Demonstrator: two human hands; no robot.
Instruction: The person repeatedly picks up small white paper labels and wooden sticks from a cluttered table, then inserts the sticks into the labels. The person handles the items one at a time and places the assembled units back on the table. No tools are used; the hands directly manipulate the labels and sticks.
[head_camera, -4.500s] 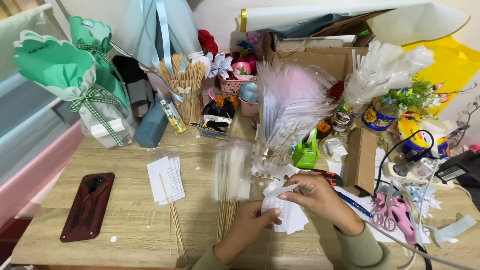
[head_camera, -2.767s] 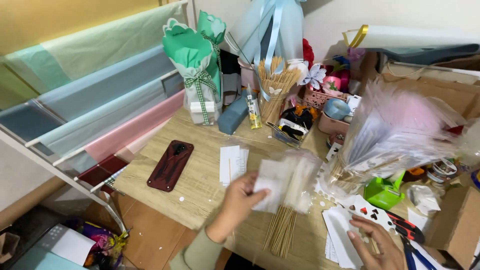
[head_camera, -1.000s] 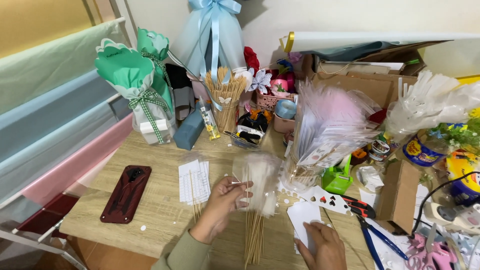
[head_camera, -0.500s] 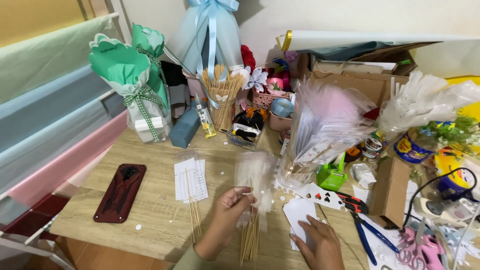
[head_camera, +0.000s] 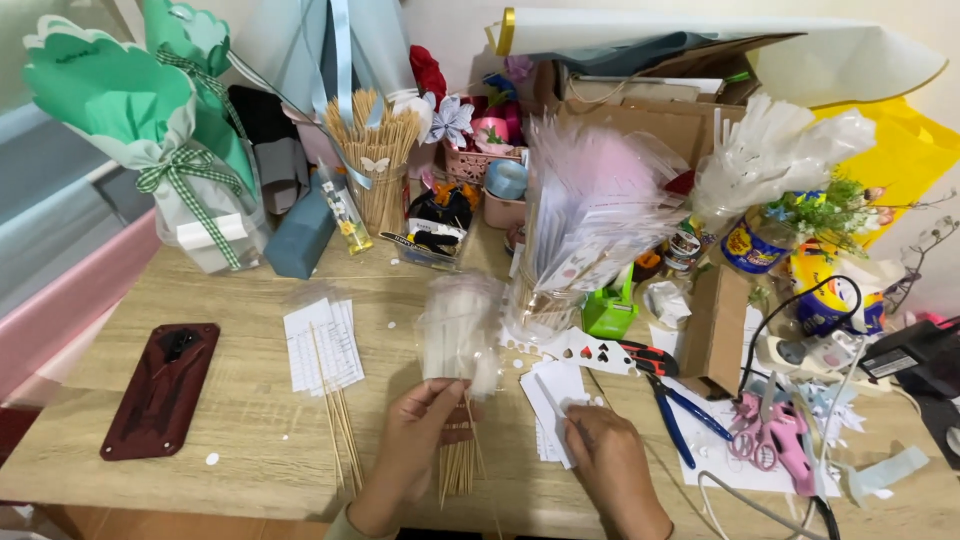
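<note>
My left hand (head_camera: 418, 440) is closed around a bundle of thin wooden skewers (head_camera: 458, 468) with clear plastic sleeves (head_camera: 457, 330) on their upper ends, held upright-ish just above the wooden surface (head_camera: 250, 400), near its front edge; my right hand (head_camera: 605, 455) rests on a small stack of white paper sheets (head_camera: 556, 392) beside it, fingers curled down on the paper, pinching or just pressing I cannot tell. Left of the bundle: a few loose skewers (head_camera: 335, 420) lying across a white printed sheet (head_camera: 322, 345), then a dark red phone case (head_camera: 160, 388) flat near the left edge. Containers at the back: clear jar (head_camera: 383, 195) packed with upright wooden sticks, glass jar (head_camera: 545, 300) stuffed with clear and pinkish plastic sleeves fanning out, pink basket (head_camera: 478, 160) with paper flowers in it, cardboard box (head_camera: 640, 110) behind with rolled paper on top, small open brown box (head_camera: 718, 325) on its side, contents not visible. Green wrapped bouquet bags (head_camera: 130, 120) stand back left. Right side: blue-handled pliers (head_camera: 672, 400), pink scissors (head_camera: 770, 440), yellow tape roll (head_camera: 825, 300), green tape dispenser (head_camera: 610, 312)
</note>
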